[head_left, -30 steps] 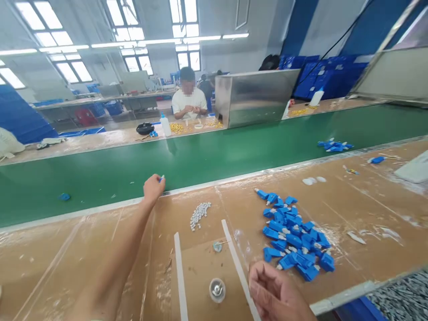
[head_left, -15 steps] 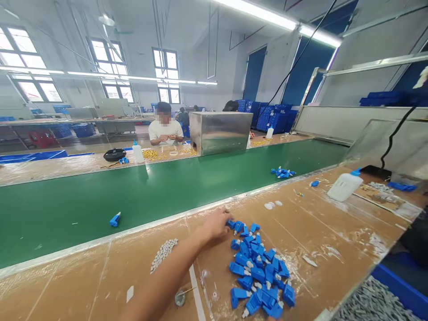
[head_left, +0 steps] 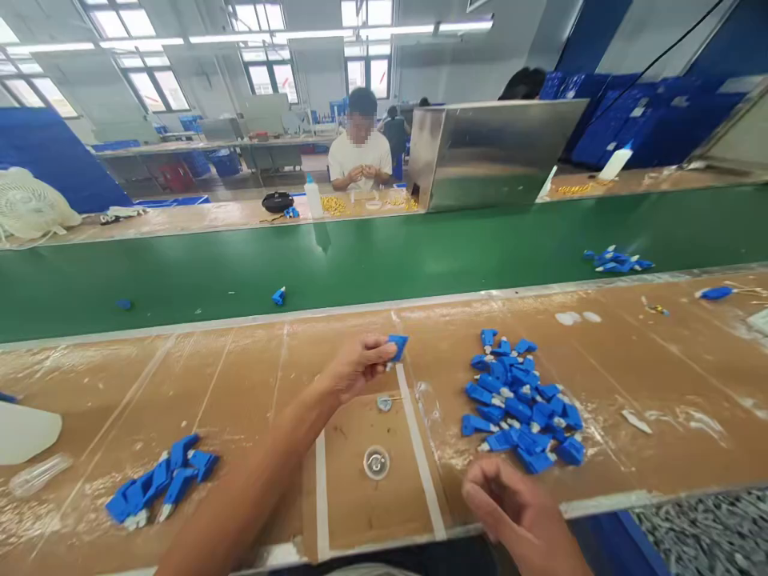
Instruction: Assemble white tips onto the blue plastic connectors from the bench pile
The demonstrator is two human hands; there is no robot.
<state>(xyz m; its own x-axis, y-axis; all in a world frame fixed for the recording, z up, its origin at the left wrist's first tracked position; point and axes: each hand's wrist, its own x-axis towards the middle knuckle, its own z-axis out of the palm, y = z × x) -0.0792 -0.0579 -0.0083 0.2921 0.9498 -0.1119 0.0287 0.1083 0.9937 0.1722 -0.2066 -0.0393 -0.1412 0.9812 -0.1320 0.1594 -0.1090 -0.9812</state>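
Note:
Between the thumb and fingers of my left hand is a small blue plastic piece with a pale tip, held above the brown worktable. My right hand hovers by the table's front edge, its fingers loosely curled and apart, with nothing visible in them. Just beyond it lies a heap of similar blue plastic pieces with whitish ends. A smaller group of these blue pieces rests left of my left forearm. Between my hands stand a small round clear cup and a little dish with a thin stick.
A green conveyor belt runs behind the table, carrying a single blue piece and a blue cluster. Across it sits a person beside a metal box. A bin of grey parts is at lower right.
My view has turned left and down. My left hand has moved from the heap's far edge to the left, now holding a blue piece. My right hand has come into view.

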